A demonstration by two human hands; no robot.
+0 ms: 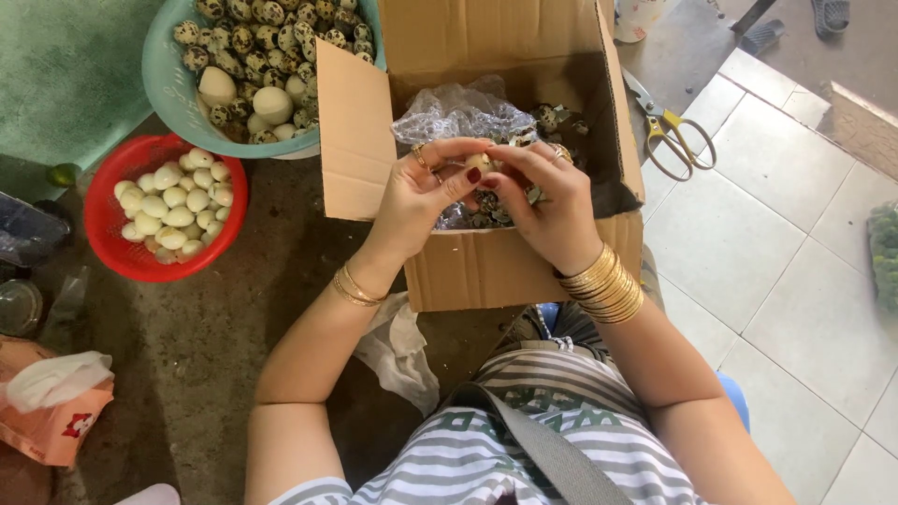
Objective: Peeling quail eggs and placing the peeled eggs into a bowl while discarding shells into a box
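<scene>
Both my hands meet over an open cardboard box (486,266). My left hand (416,196) and my right hand (552,201) pinch a small pale egg (479,163) between their fingertips, with bits of speckled shell around it. Inside the box lies a clear plastic bag (458,112) with broken speckled shells. A red basket (112,238) at the left holds several peeled white eggs. Behind it, a teal basket (164,84) is full of speckled eggs with a few white ones.
Yellow-handled scissors (673,136) lie on the tiled floor right of the box. A white cloth (402,351) sits below the box. An orange bag (51,421) with white plastic rests at the lower left. A sandalled foot (828,14) shows at top right.
</scene>
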